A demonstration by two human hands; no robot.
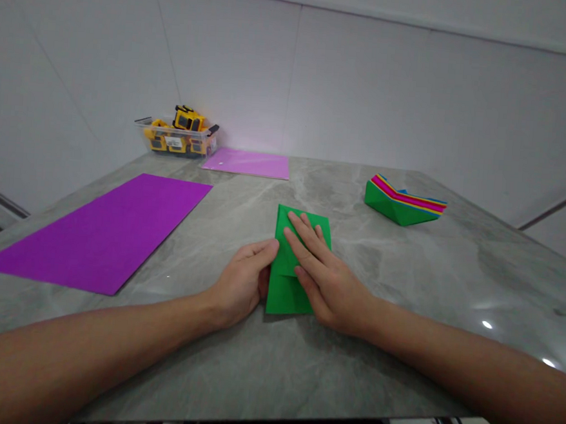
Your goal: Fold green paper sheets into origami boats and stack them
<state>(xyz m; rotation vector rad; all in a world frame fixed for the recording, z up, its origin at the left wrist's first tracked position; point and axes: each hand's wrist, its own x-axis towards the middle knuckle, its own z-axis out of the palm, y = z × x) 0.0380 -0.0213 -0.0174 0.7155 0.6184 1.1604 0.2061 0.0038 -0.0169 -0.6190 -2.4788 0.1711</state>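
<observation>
A folded sheet of green paper (284, 295) lies on the grey marbled table in front of me, its long side pointing away. My left hand (243, 275) pinches its left edge, thumb on top and the other fingers curled at the side. Across its upper and right part rests my right hand (329, 276), flat with fingers stretched out and slightly apart. A short crease or flap edge shows on the paper just left of the right hand's lower fingers. That hand covers much of the paper's right side.
A large purple sheet (107, 232) lies to the left. Farther back are a pale pink-purple sheet (250, 163) and a clear plastic box (174, 141) of yellow toy vehicles (188, 120). A folded green paper boat (399, 207) with colored stripes stands at right. The wall (359, 88) borders the table (233, 376).
</observation>
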